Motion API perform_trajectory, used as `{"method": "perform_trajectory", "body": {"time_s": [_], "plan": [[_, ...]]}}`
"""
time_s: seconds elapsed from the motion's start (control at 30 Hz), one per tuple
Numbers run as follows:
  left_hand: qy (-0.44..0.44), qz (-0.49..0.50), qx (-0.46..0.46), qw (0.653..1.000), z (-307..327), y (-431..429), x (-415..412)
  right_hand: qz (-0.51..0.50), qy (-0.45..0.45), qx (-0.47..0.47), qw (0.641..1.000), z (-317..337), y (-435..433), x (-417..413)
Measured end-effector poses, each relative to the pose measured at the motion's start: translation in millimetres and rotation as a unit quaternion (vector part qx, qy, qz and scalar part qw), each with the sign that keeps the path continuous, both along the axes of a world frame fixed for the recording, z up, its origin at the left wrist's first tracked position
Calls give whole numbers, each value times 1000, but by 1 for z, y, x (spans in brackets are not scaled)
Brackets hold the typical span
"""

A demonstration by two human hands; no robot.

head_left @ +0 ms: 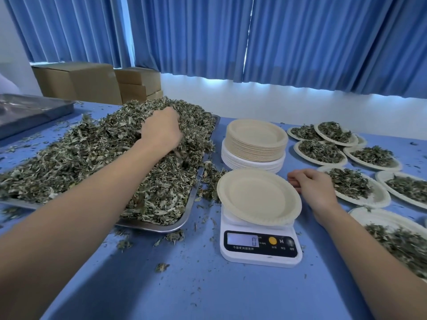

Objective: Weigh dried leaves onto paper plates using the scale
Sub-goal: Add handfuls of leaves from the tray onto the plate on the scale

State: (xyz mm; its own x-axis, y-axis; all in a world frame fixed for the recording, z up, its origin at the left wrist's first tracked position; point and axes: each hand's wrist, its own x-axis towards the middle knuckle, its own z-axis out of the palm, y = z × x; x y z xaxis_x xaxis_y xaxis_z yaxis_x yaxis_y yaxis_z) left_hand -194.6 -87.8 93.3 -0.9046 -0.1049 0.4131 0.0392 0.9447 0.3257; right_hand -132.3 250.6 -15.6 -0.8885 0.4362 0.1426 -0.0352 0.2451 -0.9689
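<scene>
Our left hand clutches the heap of dried green leaves, centre left; our right hand rests slack, empty.

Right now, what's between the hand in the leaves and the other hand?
The stack of empty paper plates, with the empty plate on the scale just nearer, in the head view.

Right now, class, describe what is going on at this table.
A person is weighing out portions. The left hand digs into the dried leaves heaped on the metal tray; the right hand rests beside the empty plate on the scale, which reads 0. To the right lie filled plates.
</scene>
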Motion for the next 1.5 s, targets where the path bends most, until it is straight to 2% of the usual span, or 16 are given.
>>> {"method": "perform_trajectory", "body": {"time_s": [0.13,0.33,0.4,0.53,0.63,0.7,0.83,0.87,0.9,0.97,1.0,1.07,1.13,1.27,1.5], "plan": [[67,-27,42,996,3,10,9,2,3,7,1000,0,0,-1],[85,-150,144,975,12,50,35,-4,-6,15,1000,1,2,-1],[29,-213,154,964,13,66,48,-2,-7,16,1000,0,1,0],[-119,-312,114,936,3,89,64,4,0,17,1000,0,2,0],[-254,-353,103,894,-4,92,68,5,-1,23,1000,0,2,1],[-302,-367,148,867,1,86,65,5,-2,20,1000,0,2,1],[-314,-336,285,841,15,62,40,7,-4,19,1000,0,2,1],[-291,-315,288,856,15,57,33,8,-4,23,1000,0,2,0],[-250,-281,265,888,13,52,24,8,-4,26,1000,0,2,0],[-168,-202,158,952,4,42,6,7,-5,32,999,-1,1,0],[-162,-171,91,968,0,36,0,8,-6,32,999,-1,1,0],[-213,-131,-18,968,-9,27,-8,8,-5,33,999,0,1,0],[-259,-122,-72,955,-20,20,-11,7,-6,37,999,0,1,-1],[-244,-118,-83,959,-34,16,-13,5,-9,45,999,0,0,-1],[-240,-124,-48,962,-32,11,-14,3,-16,47,999,1,1,-1]]}}
